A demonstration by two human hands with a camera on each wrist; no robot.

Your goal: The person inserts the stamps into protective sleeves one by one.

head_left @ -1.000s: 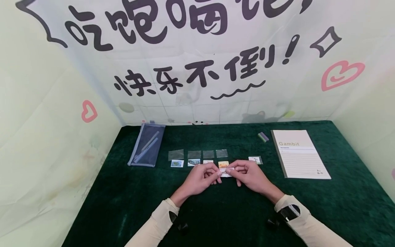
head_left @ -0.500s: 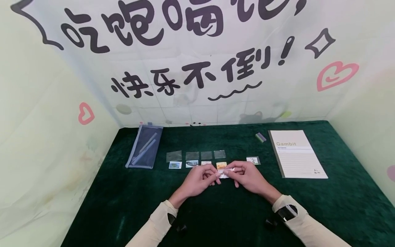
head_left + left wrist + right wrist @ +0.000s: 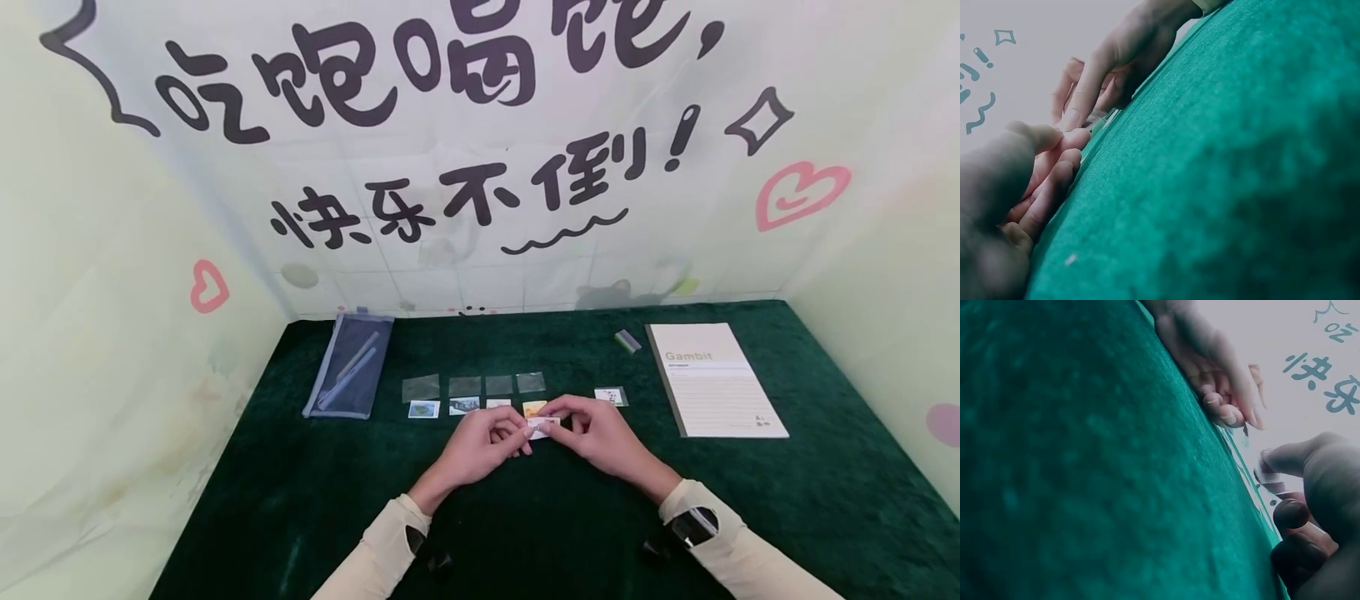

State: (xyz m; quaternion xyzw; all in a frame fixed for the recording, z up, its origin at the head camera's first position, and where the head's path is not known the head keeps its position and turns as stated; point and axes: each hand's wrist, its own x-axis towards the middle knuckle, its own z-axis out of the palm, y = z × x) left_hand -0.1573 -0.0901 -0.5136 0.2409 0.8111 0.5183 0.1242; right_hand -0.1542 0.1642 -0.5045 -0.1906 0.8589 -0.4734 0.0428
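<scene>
A small pale stamp (image 3: 543, 429) with a dark print is held between both hands, low over the cloth. My left hand (image 3: 483, 446) pinches its left end with thumb and fingertips. My right hand (image 3: 600, 437) grips the other end, thumb in front; the right wrist view shows a white edge between that thumb and the fingers. Just behind lie an orange stamp (image 3: 535, 409), a pale stamp (image 3: 498, 403) partly covered by the left hand, a grey-blue landscape stamp (image 3: 464, 406) and a blue-green stamp (image 3: 423, 409). Clear plastic sleeves (image 3: 465, 386) form a row beyond them.
To the right lies a sleeved stamp (image 3: 610, 396), with a purple-green eraser-like block (image 3: 627, 341) farther back. A notebook (image 3: 720, 383) rests at the right, and a blue mesh pouch (image 3: 348, 367) with pens at the left. Dark green cloth (image 3: 510, 533) covers the table.
The right fingers have shifted slightly on the stamp, and the shiny plastic seen at its upper right edge no longer shows. The head view has tilted up a little. The table items stay put.
</scene>
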